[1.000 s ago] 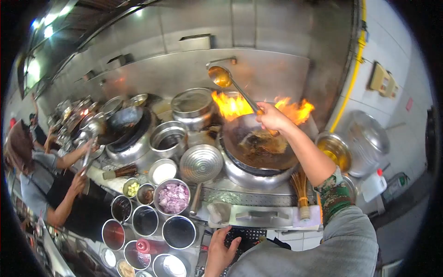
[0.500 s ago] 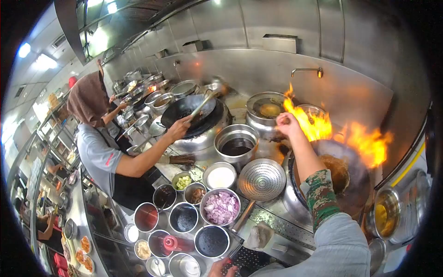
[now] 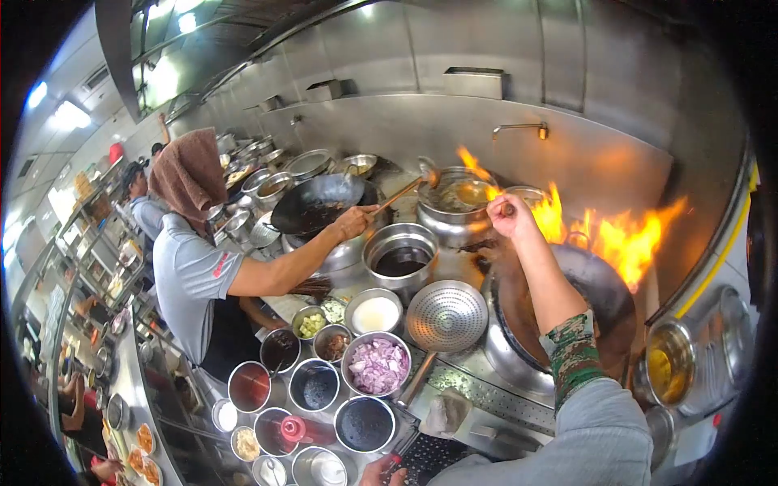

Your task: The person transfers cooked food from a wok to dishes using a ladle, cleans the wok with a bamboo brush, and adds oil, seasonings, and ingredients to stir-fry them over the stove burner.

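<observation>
Two hands: the left hand (image 3: pixel 379 473), near, is cut off, its grip impossible to tell. Farther right stands a pot (image 3: pixel 454 230); right of that, a handle (image 3: pixel 508 209) points its butt near, long axis foreshortened. The edge of the wok (image 3: pixel 596 287) and flames (image 3: pixel 636 239) crowd the right; the handle lies inside the curled grip of the right hand (image 3: pixel 514 220).

The right hand (image 3: pixel 512 223) grips a handle (image 3: pixel 508 209) beside a wok (image 3: pixel 596 279), with flames (image 3: pixel 640 243) rising behind the rim. The left hand (image 3: pixel 379 473) is cut off at the lower edge; what it holds cannot be told. A strainer (image 3: pixel 448 314) lies left of the wok, near a bowl of chopped onions (image 3: pixel 377 366). A red bottle (image 3: pixel 294 428) leans in a pot. Further left, a co-worker (image 3: pixel 192 263) holds a ladle (image 3: pixel 401 193) near a second wok (image 3: pixel 328 193).
</observation>
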`<action>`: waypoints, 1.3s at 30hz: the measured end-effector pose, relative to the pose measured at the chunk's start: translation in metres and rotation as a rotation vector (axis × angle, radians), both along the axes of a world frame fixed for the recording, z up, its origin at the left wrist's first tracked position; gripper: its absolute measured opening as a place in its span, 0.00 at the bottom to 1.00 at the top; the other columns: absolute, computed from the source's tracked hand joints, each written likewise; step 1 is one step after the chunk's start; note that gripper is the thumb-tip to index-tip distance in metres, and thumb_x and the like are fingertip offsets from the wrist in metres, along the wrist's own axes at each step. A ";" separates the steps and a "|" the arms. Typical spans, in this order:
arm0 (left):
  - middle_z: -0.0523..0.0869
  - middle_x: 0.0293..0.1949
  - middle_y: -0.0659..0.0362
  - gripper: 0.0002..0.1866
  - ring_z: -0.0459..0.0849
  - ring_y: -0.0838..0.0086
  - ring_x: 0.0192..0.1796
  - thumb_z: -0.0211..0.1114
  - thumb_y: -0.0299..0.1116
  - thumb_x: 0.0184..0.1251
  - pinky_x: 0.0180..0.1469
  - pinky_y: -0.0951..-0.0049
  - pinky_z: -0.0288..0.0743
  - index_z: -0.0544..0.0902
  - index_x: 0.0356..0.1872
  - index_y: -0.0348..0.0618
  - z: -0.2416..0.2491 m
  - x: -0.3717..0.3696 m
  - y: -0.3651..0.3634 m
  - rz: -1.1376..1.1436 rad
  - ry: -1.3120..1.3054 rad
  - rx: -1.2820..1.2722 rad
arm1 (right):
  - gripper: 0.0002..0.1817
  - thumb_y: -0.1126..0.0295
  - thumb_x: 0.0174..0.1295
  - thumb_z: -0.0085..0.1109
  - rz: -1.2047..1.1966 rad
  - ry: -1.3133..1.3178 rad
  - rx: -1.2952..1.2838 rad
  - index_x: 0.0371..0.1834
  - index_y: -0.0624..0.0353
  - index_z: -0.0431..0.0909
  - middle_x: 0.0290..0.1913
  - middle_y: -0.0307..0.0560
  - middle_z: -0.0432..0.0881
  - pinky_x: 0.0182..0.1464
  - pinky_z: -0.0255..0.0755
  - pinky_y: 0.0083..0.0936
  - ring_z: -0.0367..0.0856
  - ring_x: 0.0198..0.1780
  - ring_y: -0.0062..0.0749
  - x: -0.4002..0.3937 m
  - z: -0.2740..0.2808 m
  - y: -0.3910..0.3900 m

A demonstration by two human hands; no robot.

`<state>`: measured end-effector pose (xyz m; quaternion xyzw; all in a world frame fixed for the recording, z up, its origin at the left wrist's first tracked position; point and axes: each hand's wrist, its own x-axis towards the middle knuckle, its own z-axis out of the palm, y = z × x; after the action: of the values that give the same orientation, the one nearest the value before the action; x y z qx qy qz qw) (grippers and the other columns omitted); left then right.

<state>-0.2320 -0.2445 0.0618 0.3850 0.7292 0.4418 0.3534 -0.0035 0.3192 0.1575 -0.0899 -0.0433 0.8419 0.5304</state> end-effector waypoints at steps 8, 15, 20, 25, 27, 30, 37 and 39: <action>0.83 0.46 0.51 0.21 0.83 0.68 0.44 0.68 0.31 0.59 0.47 0.71 0.76 0.77 0.53 0.35 0.040 -0.006 0.036 -0.293 0.028 0.071 | 0.07 0.80 0.50 0.55 -0.042 0.200 0.104 0.31 0.65 0.68 0.27 0.43 0.72 0.30 0.72 0.23 0.75 0.30 0.30 0.066 0.058 -0.148; 0.79 0.53 0.51 0.22 0.79 0.67 0.53 0.59 0.43 0.69 0.54 0.66 0.74 0.75 0.57 0.39 0.066 0.060 0.137 -0.752 -0.392 0.243 | 0.05 0.82 0.48 0.57 -0.331 -0.197 0.215 0.22 0.62 0.71 0.21 0.44 0.74 0.29 0.73 0.23 0.75 0.25 0.31 0.077 0.047 -0.286; 0.75 0.56 0.51 0.32 0.73 0.64 0.59 0.48 0.60 0.70 0.55 0.57 0.73 0.72 0.57 0.40 0.069 0.150 0.223 -0.839 -1.254 -0.262 | 0.09 0.84 0.55 0.57 -0.360 0.011 -0.052 0.37 0.64 0.70 0.29 0.48 0.74 0.30 0.76 0.23 0.78 0.30 0.32 0.058 -0.002 -0.333; 0.78 0.51 0.45 0.29 0.79 0.59 0.53 0.49 0.57 0.70 0.56 0.57 0.76 0.74 0.52 0.38 0.075 0.175 0.253 -0.854 -1.309 -0.262 | 0.19 0.54 0.66 0.53 0.059 -1.250 0.544 0.47 0.59 0.76 0.34 0.46 0.81 0.36 0.77 0.32 0.81 0.35 0.35 0.116 -0.023 -0.433; 0.77 0.52 0.43 0.25 0.79 0.57 0.55 0.58 0.50 0.67 0.55 0.57 0.78 0.73 0.51 0.36 0.101 0.171 0.246 -0.761 -1.359 -0.255 | 0.28 0.48 0.62 0.55 0.290 -2.175 0.508 0.54 0.60 0.73 0.39 0.51 0.80 0.45 0.75 0.41 0.80 0.44 0.43 0.163 -0.073 -0.474; 0.79 0.50 0.44 0.24 0.81 0.54 0.51 0.66 0.39 0.63 0.54 0.59 0.79 0.72 0.53 0.34 0.103 0.157 0.264 -0.645 -1.418 -0.277 | 0.36 0.47 0.57 0.60 0.142 -2.525 -0.214 0.61 0.62 0.68 0.55 0.61 0.71 0.52 0.72 0.46 0.75 0.55 0.51 0.188 -0.145 -0.532; 0.84 0.40 0.46 0.19 0.85 0.53 0.41 0.61 0.30 0.60 0.43 0.59 0.81 0.74 0.53 0.36 0.103 0.103 0.303 -1.329 0.506 -0.200 | 0.32 0.57 0.55 0.62 0.004 -2.309 -0.357 0.58 0.66 0.67 0.53 0.62 0.72 0.50 0.74 0.39 0.79 0.48 0.50 0.187 -0.178 -0.534; 0.84 0.41 0.41 0.19 0.83 0.49 0.44 0.59 0.36 0.61 0.48 0.52 0.76 0.76 0.51 0.36 0.112 0.103 0.285 -1.076 1.498 0.031 | 0.33 0.61 0.57 0.59 -0.126 -1.533 -0.203 0.62 0.66 0.60 0.57 0.59 0.71 0.44 0.77 0.43 0.81 0.46 0.47 0.215 -0.170 -0.539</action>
<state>-0.1294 0.0405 0.1740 0.8622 0.4844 -0.1366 -0.0582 0.2111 -0.2194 -0.0124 -0.6976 -0.3156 0.5127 0.3884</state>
